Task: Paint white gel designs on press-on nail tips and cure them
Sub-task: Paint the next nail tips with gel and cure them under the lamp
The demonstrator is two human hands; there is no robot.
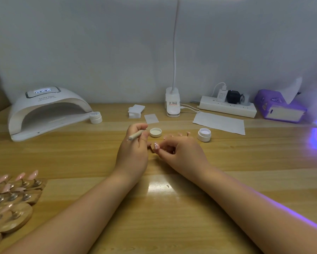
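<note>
nail tip in hand: the right hand (179, 153) pinches a pink nail tip (156, 146) at its fingertips, near the middle of the tabletop (172, 208); the tip already carries a few white dots, so the design on this one looks begun, perhaps nearly done.
brush: the left hand (134, 151) curls round a pale brush handle (136, 134), thumb and fingers pinching it — the working end is hidden, so whether it touches the tip cannot be told.
gel: an open white jar (204, 134) stands just to the right of the hands, its lid (155, 132) lying upturned just beyond them; a second, closed jar (95, 117) sits by the lamp.
curing lamp: the white dome lamp (47, 110) at far left has a lit display but nothing shows inside it — this tip is judged not yet cured.
other lamp: violet light spills from the far right edge; its source is mostly out of view.
remaining stock: rows of pink tips on wooden stands (11, 195) crowd the near left; no white design is visible on them, so much painting seems left.
progress: early to middle — one tip under way, curing and many tips to come.
</note>
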